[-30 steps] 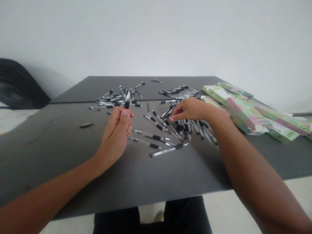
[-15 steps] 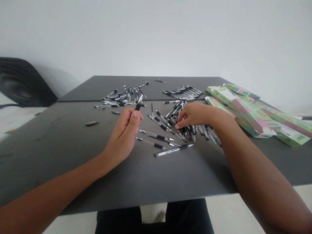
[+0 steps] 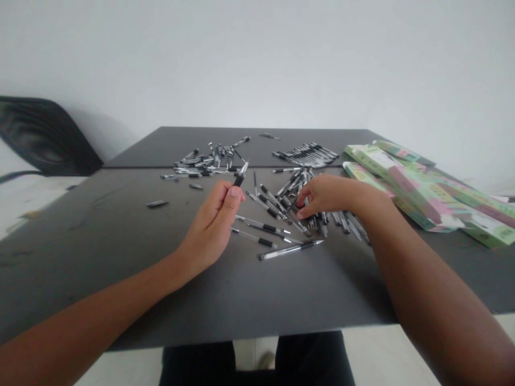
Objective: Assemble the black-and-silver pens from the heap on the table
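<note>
Holding up: the left hand [image 3: 211, 225] has a gel pen [image 3: 240, 175] firmly pinched between thumb and fingers, black grip just above the thumb, tip pointing up and leaning slightly right. It's hovering over the table, not resting on it.

Right hand: the right hand [image 3: 332, 195] is curled over a messy pile of pens [image 3: 293, 198], with its fingertips [image 3: 302, 213] right in among them. Honestly, can't tell from here if it's gripping one or just touching them.

Pens nearby: three loose pens [image 3: 290, 250] lie on the table in front of the pile, just right of the left hand, pointing different ways.

Farther back: there's another scattered heap of pens [image 3: 205, 163] at back left, and a tidier, side-by-side row of pens [image 3: 308, 155] at back right.

Table: it's a dark grey table [image 3: 100, 225], with a straight seam running across it behind the hands. A small dark strip [image 3: 157, 203] sits off to the left, too small to make out.

Right side: a stack of green-and-pink cardboard boxes [image 3: 426, 193] is piled up near the table's right edge, well apart from the hands.

Background: a curved black chair back [image 3: 44, 139] stands past the left edge.
</note>
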The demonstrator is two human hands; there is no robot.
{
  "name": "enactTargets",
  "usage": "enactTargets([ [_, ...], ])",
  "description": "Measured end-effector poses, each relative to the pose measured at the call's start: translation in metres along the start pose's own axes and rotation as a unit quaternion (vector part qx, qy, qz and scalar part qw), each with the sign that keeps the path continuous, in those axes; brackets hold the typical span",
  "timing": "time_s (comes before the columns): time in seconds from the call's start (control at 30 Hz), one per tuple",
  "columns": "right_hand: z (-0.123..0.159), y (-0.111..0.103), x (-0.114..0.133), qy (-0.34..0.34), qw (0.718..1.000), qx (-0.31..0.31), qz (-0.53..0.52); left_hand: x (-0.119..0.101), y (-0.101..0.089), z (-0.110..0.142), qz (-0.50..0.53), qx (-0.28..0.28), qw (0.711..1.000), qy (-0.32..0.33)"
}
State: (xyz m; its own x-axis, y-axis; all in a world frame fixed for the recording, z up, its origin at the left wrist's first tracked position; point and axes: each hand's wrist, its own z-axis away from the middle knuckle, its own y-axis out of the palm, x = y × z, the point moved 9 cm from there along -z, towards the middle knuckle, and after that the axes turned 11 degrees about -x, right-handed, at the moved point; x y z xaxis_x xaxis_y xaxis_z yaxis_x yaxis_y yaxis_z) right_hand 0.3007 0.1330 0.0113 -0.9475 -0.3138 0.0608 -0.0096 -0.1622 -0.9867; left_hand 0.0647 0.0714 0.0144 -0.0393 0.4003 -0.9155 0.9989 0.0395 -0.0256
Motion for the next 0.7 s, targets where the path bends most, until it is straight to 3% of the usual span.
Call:
enactTargets([
  [0.3, 0.011, -0.007, 0.009, 0.0, 1.0, 0.012, -0.017, 0.003, 0.002, 0.0, -0.008, 0.016, 1.0, 0.001],
  [0.57, 0.015, -0.02, -0.013, 0.022, 0.999, -0.025, -0.021, 0.005, 0.005, 0.003, -0.046, 0.034, 0.998, 0.003],
  [0.7, 0.018, -0.018, -0.017, 0.046, 0.997, 0.004, -0.057, 0.007, 0.008, 0.006, -0.07, 0.048, 0.996, 0.003],
])
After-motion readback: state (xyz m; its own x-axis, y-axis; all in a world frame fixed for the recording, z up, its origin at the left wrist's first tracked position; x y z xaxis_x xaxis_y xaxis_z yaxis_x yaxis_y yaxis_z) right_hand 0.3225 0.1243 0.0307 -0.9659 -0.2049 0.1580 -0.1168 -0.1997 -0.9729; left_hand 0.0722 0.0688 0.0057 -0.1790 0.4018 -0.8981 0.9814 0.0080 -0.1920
